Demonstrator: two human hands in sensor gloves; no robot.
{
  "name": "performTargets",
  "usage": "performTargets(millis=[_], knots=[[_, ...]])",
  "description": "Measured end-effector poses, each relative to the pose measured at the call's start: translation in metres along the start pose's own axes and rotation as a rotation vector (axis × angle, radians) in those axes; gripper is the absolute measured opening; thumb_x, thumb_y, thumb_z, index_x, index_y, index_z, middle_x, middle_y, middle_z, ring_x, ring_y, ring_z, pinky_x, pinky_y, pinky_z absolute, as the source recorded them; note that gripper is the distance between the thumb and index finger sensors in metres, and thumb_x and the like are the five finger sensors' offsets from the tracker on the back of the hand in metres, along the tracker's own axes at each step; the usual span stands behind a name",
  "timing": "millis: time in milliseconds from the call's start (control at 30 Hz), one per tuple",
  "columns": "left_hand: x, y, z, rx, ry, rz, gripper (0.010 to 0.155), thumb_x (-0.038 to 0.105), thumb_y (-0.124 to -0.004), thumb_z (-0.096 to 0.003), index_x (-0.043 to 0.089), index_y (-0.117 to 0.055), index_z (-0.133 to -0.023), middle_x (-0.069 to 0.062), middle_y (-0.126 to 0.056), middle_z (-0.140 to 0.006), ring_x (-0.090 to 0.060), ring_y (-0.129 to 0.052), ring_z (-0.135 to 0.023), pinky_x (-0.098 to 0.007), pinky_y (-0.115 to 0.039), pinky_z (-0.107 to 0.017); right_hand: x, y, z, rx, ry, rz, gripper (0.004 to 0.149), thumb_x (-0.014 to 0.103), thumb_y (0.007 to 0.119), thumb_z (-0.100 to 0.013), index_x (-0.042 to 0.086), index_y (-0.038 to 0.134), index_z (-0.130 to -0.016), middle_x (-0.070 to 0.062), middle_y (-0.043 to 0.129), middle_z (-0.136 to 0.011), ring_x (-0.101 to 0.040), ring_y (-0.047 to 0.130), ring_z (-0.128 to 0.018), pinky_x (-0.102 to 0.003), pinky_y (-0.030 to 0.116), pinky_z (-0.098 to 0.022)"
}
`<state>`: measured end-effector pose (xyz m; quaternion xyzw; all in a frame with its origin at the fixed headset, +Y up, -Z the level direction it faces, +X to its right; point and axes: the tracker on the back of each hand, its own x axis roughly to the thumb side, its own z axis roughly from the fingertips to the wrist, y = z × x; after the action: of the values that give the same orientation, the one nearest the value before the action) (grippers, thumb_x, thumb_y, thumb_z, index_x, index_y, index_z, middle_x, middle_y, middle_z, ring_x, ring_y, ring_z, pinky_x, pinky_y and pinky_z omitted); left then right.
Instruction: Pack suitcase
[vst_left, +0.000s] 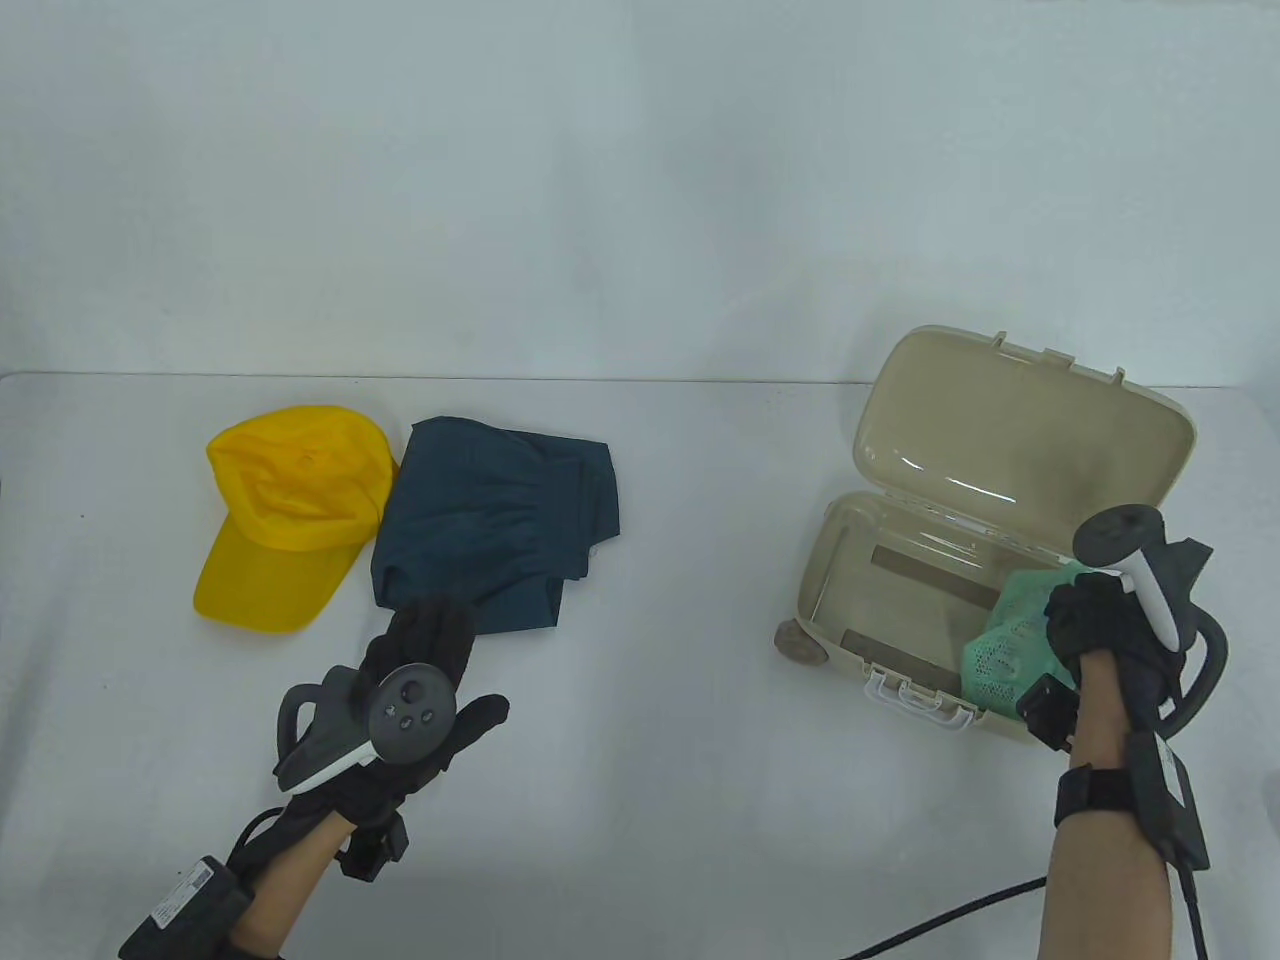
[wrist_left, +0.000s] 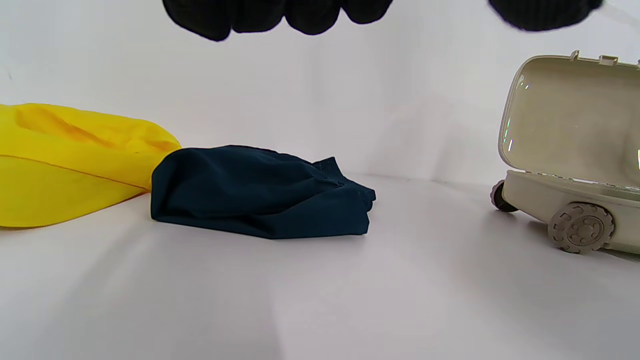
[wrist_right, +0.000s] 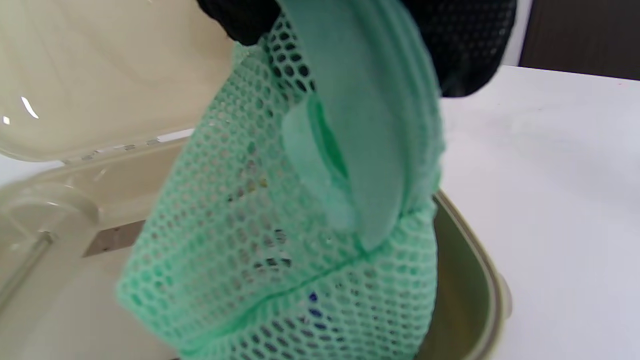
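A small beige suitcase (vst_left: 850, 560) lies open at the right of the table, lid (vst_left: 1030, 420) raised. My right hand (vst_left: 1100, 625) grips a green mesh bag (vst_left: 1010, 650) by its top, and the bag hangs over the case's near right corner. The wrist view shows the mesh bag (wrist_right: 280, 240) dangling into the open shell (wrist_right: 470, 280). My left hand (vst_left: 430, 650) hovers with straight fingers just in front of the folded dark blue garment (vst_left: 500, 520), holding nothing. A yellow cap (vst_left: 285, 510) lies left of the garment (wrist_left: 260, 192).
The white table (vst_left: 650, 700) stretches between the clothes and the suitcase. The case's wheels (wrist_left: 580, 227) face left toward the garment. A cable (vst_left: 950, 915) trails from my right forearm at the bottom edge.
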<state>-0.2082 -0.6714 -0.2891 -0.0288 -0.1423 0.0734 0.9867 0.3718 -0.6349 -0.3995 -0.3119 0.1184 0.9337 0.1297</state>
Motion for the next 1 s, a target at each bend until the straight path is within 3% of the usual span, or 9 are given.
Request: performTargets(millis=[200,467,667,800,1000], knots=[[0.0,0.0,0.0,-0.01,-0.002,-0.004,0.088,0.062,-0.057,-0.0507,0.015,-0.026,-0.118,-0.018,-0.029,-0.124,-0.046,-0.035,-0.115,-0.056,-0.046,-0.081,0.021,0.018,-0.002,-0.104,0.081,0.282,0.045,0.031,0.065,-0.059,0.005,0.074,-0.094,-0.001,0.097,-0.067,-0.021,0.1,-0.052,-0.039,0.085,-0.042],[0.0,0.0,-0.001,-0.005,-0.007,-0.005,0.088,0.062,-0.057,-0.0507,0.015,-0.026,-0.118,-0.018,-0.028,-0.124,-0.046,-0.035,-0.115,-0.056,-0.045,-0.081,0.042,0.042,-0.003,-0.153,0.106,0.439,0.047,0.033,0.065,-0.059,0.006,0.073,-0.096,0.0,0.097,-0.068,-0.019,0.101,-0.051,-0.038,0.086,-0.041],[-0.001,0.001,-0.001,0.003,-0.005,0.006,0.088,0.062,-0.057,-0.0508,0.015,-0.025,-0.118,-0.018,-0.028,-0.124,-0.046,-0.035,-0.115,-0.056,-0.045,-0.082,0.033,0.016,0.012,-0.132,0.091,0.324,0.069,0.053,0.062,-0.056,0.003,0.066,-0.103,-0.008,0.094,-0.084,-0.028,0.099,-0.065,-0.041,0.084,-0.046],[-0.001,0.002,0.0,0.011,-0.008,0.002,0.088,0.062,-0.057,-0.0508,0.015,-0.026,-0.117,-0.018,-0.028,-0.124,-0.046,-0.035,-0.115,-0.056,-0.045,-0.081,0.035,-0.009,0.032,-0.201,0.056,0.315,0.073,0.056,0.06,-0.055,0.004,0.062,-0.106,-0.011,0.089,-0.092,-0.032,0.096,-0.072,-0.043,0.083,-0.048],[-0.001,0.002,0.0,0.018,-0.016,0.001,0.088,0.062,-0.057,-0.0508,0.015,-0.025,-0.117,-0.018,-0.028,-0.124,-0.046,-0.034,-0.115,-0.056,-0.045,-0.082,0.065,-0.03,0.088,-0.263,-0.21,0.138,0.074,0.058,0.058,-0.056,0.005,0.058,-0.108,-0.012,0.084,-0.097,-0.034,0.093,-0.077,-0.046,0.081,-0.052]])
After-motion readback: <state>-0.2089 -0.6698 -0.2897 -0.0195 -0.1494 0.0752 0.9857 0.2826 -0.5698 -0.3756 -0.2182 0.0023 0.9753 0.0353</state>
